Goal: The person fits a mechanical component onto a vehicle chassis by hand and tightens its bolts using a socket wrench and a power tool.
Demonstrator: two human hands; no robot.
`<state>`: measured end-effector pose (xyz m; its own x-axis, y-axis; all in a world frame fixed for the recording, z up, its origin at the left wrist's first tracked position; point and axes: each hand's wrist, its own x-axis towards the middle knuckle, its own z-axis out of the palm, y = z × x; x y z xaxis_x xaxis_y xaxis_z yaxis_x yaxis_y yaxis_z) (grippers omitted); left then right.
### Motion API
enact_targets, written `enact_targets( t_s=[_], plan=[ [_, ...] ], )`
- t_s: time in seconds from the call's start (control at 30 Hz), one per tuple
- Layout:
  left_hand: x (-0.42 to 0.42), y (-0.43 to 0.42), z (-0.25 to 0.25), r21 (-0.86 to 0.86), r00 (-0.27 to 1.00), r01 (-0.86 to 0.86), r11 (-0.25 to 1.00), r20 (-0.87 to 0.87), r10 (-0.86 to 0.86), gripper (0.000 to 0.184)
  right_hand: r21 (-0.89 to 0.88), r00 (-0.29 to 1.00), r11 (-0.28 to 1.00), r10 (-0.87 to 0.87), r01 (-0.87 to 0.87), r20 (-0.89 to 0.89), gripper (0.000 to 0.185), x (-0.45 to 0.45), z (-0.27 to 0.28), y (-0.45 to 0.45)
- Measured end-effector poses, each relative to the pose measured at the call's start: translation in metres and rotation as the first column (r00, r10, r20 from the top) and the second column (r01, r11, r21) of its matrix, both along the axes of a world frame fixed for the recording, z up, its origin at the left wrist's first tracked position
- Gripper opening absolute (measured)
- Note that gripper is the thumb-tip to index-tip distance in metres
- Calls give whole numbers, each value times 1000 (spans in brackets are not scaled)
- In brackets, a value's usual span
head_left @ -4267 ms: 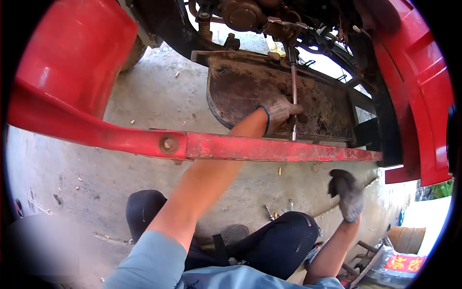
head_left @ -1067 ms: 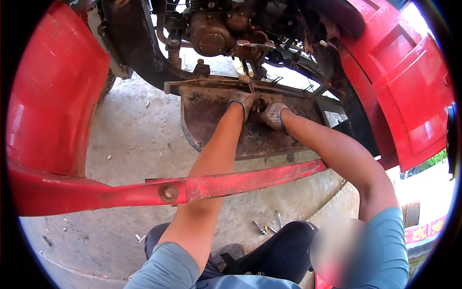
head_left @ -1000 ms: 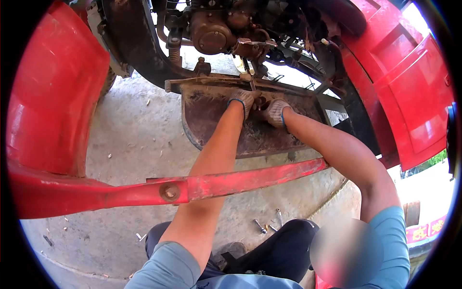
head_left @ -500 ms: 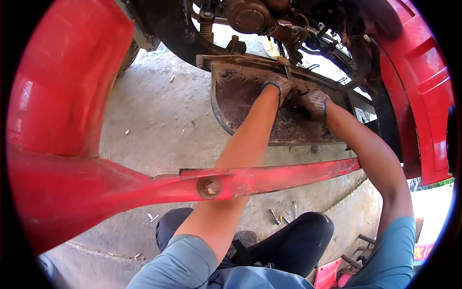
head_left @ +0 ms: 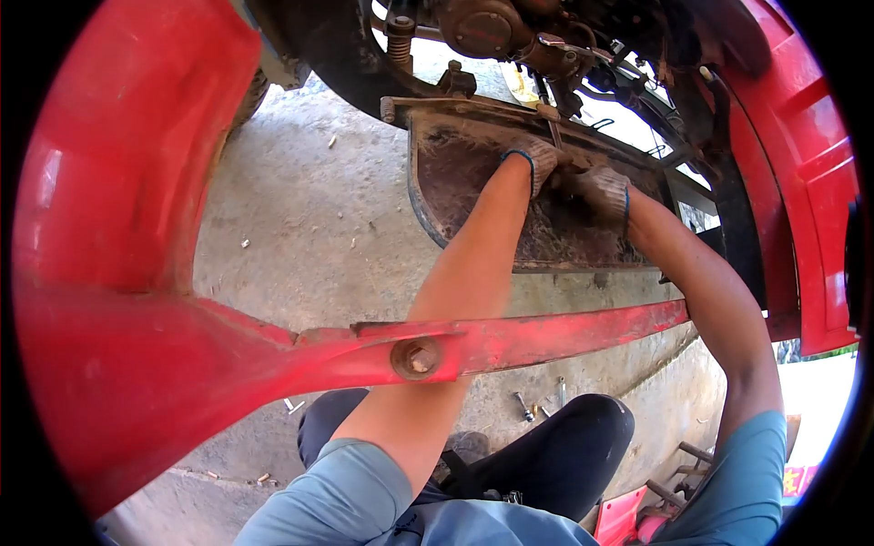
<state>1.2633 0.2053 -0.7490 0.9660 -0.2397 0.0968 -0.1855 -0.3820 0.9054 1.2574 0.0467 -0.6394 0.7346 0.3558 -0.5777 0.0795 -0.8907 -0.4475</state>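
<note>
My left hand (head_left: 541,165), in a knitted work glove with a blue cuff edge, is closed at the dirty brown footboard panel (head_left: 455,173). The lower end of a metal rod (head_left: 554,133) reaches its fingers, but the contact is unclear. Just to the right, my right hand (head_left: 604,192), in a dirt-darkened glove, is curled inward over the same panel. Whatever its fingers grip is hidden in shadow. Both forearms pass around a red body bar (head_left: 546,338), the left one beneath it. A rusty bolt (head_left: 419,358) sits in that bar.
A red fender (head_left: 127,182) curves along the left, and more red bodywork (head_left: 810,173) stands at the right. The engine (head_left: 482,29) is above the panel. Several metal tools, including a socket piece (head_left: 523,407), lie on the concrete floor (head_left: 300,200) by my knee.
The whole view has shifted slightly, with the vehicle parts appearing a little farther right. Both hands stay at the panel in nearly the same pose.
</note>
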Motion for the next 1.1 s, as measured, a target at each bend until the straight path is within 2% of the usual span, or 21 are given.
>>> enact_targets(
  t_s=[0.1, 0.13, 0.2, 0.23, 0.3, 0.4, 0.5, 0.53, 0.6, 0.63, 0.67, 0.7, 0.8, 0.83, 0.87, 0.9, 0.93, 0.97, 1.0, 1.03, 1.1],
  plan=[
    [39, -19, -46, -201, 975, -199, 959, 59, 215, 39, -51, 985, 997, -44, 53, 164, 39, 2, 1, 0],
    [34, -21, -43, -2, 932, -260, 965, 262, 252, 39, -49, 985, 998, -40, 49, 170, 38, 4, 1, 0],
    [26, -21, -35, 180, 858, -350, 919, 455, 237, 40, 3, 988, 998, -62, 62, 145, 36, 5, 0, 0],
    [-8, -12, 8, -51, 953, -287, 956, 84, 291, 37, 27, 990, 997, -77, 74, 122, 34, 5, -1, -1],
    [-20, -8, 24, -289, 932, -300, 909, -293, 214, 34, 77, 992, 992, -107, 101, 71, 32, 4, -1, -1],
    [19, -10, -30, -447, 976, -196, 873, -177, 129, 30, 128, 997, 990, -60, 55, 38, 29, 11, -5, -3],
    [15, -10, -26, -557, 974, -156, 816, -226, 32, 30, 83, 885, 895, 414, -438, 212, 33, 42, -21, -20],
    [0, -7, -3, -479, 954, -223, 849, -285, 89, 30, 55, 794, 814, 545, -578, 271, 35, 44, -22, -21],
    [6, -11, -12, -392, 930, -275, 878, -341, 139, 30, -190, 954, 946, 283, -261, 98, 38, 23, -1, 0],
    [33, -14, -47, -461, 966, -235, 856, -206, 154, 31, -282, 983, 948, 173, -150, 58, 40, 14, 9, 8],
    [39, -19, -56, -494, 978, -206, 845, -140, 157, 31, -658, 619, 478, 785, -581, 23, 38, 11, 18, 12],
    [44, -23, -65, -525, 984, -174, 833, -72, 160, 32, -818, 0, -243, 959, -521, -284, 37, 5, 26, 14],
    [2, -11, -12, -475, 990, -142, 868, -68, 125, 34, -836, 121, -201, 946, -510, -301, 35, -19, 49, 29],
    [-31, -13, 26, -504, 957, -261, 823, -249, 151, 32, -756, 336, 204, 942, -622, -22, 36, -7, 35, 14],
    [-56, -13, 56, -506, 891, -376, 776, -427, 153, 30, -499, 534, 552, 823, -668, 196, 37, 7, 20, -2],
    [-63, -14, 66, -485, 864, -405, 775, -481, 151, 28, -255, 667, 737, 676, -626, 315, 26, 22, -2, -6],
    [-70, -17, 77, -465, 837, -420, 779, -531, 134, 26, 30, 770, 825, 513, -565, 379, 20, 38, -23, -11],
    [-24, 0, 21, -262, 946, -227, 938, -289, 148, 22, 62, 787, 850, 453, -523, 418, 21, 23, -14, -15],
    [20, 16, -31, 5, 990, -139, 990, -12, 139, 18, 60, 792, 874, 406, -483, 455, 22, -5, 4, -18],
    [27, 12, -44, 50, 990, -134, 990, 55, 131, 20, 87, 790, 885, 360, -458, 496, 23, -30, 23, -23],
    [18, 25, -40, -240, 972, -195, 951, -178, 154, 22, 184, 760, 882, 250, -435, 600, 25, -73, 60, -45]
  ],
)
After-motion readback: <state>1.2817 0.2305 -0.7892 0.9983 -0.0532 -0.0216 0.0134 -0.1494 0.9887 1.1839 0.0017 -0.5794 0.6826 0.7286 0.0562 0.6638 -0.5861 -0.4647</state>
